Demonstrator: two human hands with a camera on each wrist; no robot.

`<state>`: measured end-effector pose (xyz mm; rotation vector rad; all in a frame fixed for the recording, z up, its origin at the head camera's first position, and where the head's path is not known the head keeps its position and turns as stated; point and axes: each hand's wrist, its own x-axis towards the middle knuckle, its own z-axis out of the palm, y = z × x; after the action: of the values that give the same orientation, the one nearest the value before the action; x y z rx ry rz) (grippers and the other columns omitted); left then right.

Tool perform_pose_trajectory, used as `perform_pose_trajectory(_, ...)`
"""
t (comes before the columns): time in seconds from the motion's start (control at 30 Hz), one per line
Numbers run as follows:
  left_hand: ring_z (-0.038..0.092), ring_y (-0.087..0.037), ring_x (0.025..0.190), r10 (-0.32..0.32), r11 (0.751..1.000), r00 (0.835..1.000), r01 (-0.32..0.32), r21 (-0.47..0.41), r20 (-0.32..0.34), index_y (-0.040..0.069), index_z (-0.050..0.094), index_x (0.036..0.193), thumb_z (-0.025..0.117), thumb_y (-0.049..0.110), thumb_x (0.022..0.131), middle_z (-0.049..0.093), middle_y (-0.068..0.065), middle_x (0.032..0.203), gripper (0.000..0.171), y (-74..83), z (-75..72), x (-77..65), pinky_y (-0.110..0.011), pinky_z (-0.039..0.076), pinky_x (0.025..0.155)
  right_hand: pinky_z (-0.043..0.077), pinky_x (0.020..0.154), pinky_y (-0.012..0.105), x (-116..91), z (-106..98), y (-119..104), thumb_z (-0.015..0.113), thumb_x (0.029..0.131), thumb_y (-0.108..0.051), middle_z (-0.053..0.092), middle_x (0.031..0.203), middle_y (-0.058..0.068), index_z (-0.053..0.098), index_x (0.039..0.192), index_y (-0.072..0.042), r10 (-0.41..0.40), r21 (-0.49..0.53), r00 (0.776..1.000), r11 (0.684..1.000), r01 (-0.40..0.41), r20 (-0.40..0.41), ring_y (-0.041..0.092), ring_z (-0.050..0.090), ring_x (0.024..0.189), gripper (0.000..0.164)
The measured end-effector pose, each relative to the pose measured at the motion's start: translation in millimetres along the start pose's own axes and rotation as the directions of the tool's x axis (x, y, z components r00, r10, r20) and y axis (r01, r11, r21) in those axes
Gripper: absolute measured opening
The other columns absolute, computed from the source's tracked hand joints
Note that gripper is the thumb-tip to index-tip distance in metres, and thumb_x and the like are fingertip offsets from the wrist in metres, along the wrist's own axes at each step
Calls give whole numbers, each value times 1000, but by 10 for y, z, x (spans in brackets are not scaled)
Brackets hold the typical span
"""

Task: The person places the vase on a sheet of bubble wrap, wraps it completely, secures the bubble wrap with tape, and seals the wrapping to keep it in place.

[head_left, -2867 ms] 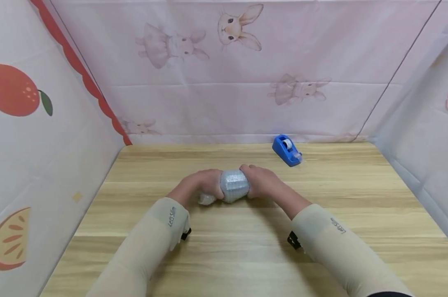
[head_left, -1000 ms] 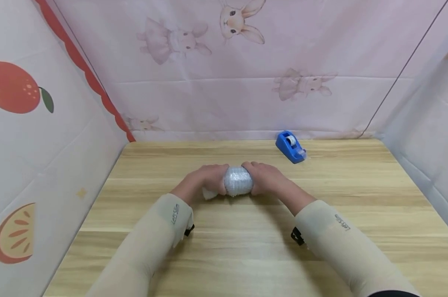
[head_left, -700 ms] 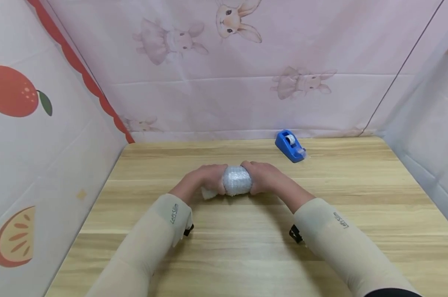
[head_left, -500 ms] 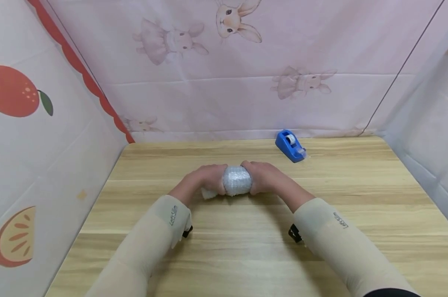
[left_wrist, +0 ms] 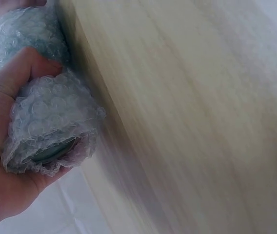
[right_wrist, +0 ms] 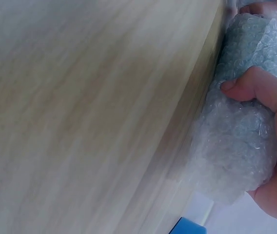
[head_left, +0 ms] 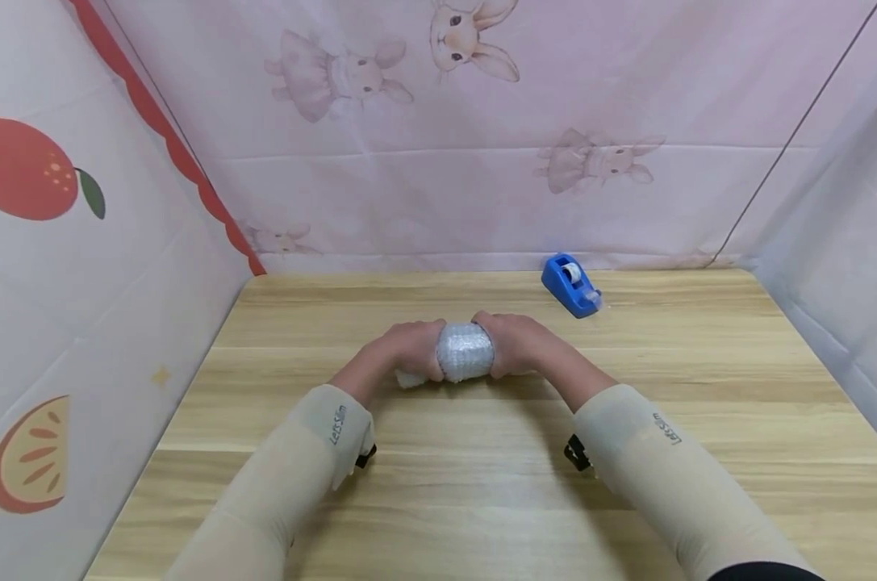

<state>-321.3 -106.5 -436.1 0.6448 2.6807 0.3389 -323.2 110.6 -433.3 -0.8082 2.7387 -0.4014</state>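
A roll-shaped bundle in clear bubble wrap [head_left: 465, 353] lies crosswise between my hands, low over the wooden table. My left hand [head_left: 415, 349] grips its left end, thumb curled over the wrap in the left wrist view. At that end the wrap [left_wrist: 55, 109] hangs loose and open, and a dark greenish rounded edge [left_wrist: 53, 151] shows inside. What the wrapped item is, I cannot tell. My right hand [head_left: 514, 345] grips the other end; in the right wrist view its thumb [right_wrist: 253, 87] lies across the wrap, which sticks out past the hand.
A blue tape dispenser [head_left: 570, 285] with a roll of clear tape stands behind the right hand, near the back of the wooden table [head_left: 467, 484]. Printed cloth walls [head_left: 438, 202] close off the back and both sides.
Both hands keep their grip on the bundle. Since the oldest frame the creases on the wrap look different, as if the bundle turned slightly. The head view has shifted a little.
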Motion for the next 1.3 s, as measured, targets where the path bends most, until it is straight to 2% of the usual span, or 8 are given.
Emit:
perform_pose_trajectory(0.63, 59, -19, 89, -17, 1000, 1000, 17, 26, -11, 14, 50, 118, 84, 35, 66, 61, -1, 101, 66, 23, -6, -9, -38, 49, 80, 50, 86, 41, -16, -7, 7, 90, 61, -16, 63, 109, 1, 49, 126, -19, -2, 25, 1000, 1000, 2, -4, 21, 60, 94, 77)
perform_pose_trajectory(0.8, 60, -20, 88, -14, 999, 999, 15, 29, -31, 14, 50, 117, 85, 37, 65, 62, -1, 100, 67, 26, 32, -20, -38, 49, 79, 50, 86, 41, -11, 32, 21, 90, 60, -13, 64, 110, 1, 50, 125, -19, -6, 32, 1000, 999, 7, -17, 21, 60, 95, 77)
perform_pose_trajectory(0.9, 60, -20, 90, -20, 997, 998, 24, 71, -52, 13, 49, 119, 85, 37, 67, 63, -2, 102, 67, 47, 25, -57, -39, 49, 80, 50, 85, 41, 3, 34, 23, 89, 61, -12, 63, 110, 1, 50, 125, -19, -15, 35, 1000, 999, 16, -20, 20, 60, 95, 76)
perform_pose_trajectory(0.97, 60, -22, 96, -11, 991, 997, 21, 134, -73, 12, 48, 126, 85, 36, 70, 63, -4, 108, 71, 92, 9, -96, -42, 48, 86, 50, 85, 41, 8, 32, 29, 88, 62, -13, 63, 110, 2, 49, 127, -18, -12, 51, 1000, 999, 12, -3, 21, 60, 95, 75)
perform_pose_trajectory(1.1, 57, -29, 114, 48, 970, 992, -19, 243, -113, 12, 32, 150, 85, 39, 71, 59, -11, 125, 98, 270, -17, -204, -57, 36, 103, 49, 88, 43, 9, 2, 47, 86, 67, -16, 63, 115, 5, 46, 132, -16, 10, 74, 997, 997, -16, 75, 23, 59, 100, 76)
perform_pose_trajectory(1.17, 56, -32, 116, 78, 960, 989, -42, 276, -122, 15, 20, 157, 84, 49, 70, 56, -13, 130, 113, 361, 8, -250, -60, 34, 103, 49, 91, 44, 3, -36, 55, 86, 68, -17, 62, 117, 7, 45, 133, -15, 15, 86, 992, 996, -26, 124, 25, 59, 103, 77)
perform_pose_trajectory(1.23, 59, -33, 107, 105, 953, 983, -58, 296, -148, 18, 19, 157, 83, 58, 67, 57, -15, 125, 118, 421, 60, -271, -57, 40, 96, 48, 93, 44, -4, -84, 63, 86, 68, -17, 61, 118, 7, 45, 133, -13, 1, 106, 985, 994, -20, 170, 25, 58, 105, 76)
perform_pose_trajectory(1.3, 61, -32, 97, 126, 942, 974, -59, 330, -186, 19, 22, 155, 82, 62, 67, 57, -14, 119, 115, 439, 123, -265, -50, 45, 86, 47, 94, 45, -23, -130, 65, 86, 67, -15, 61, 118, 7, 47, 131, -11, -11, 129, 979, 991, -15, 204, 25, 58, 105, 74)
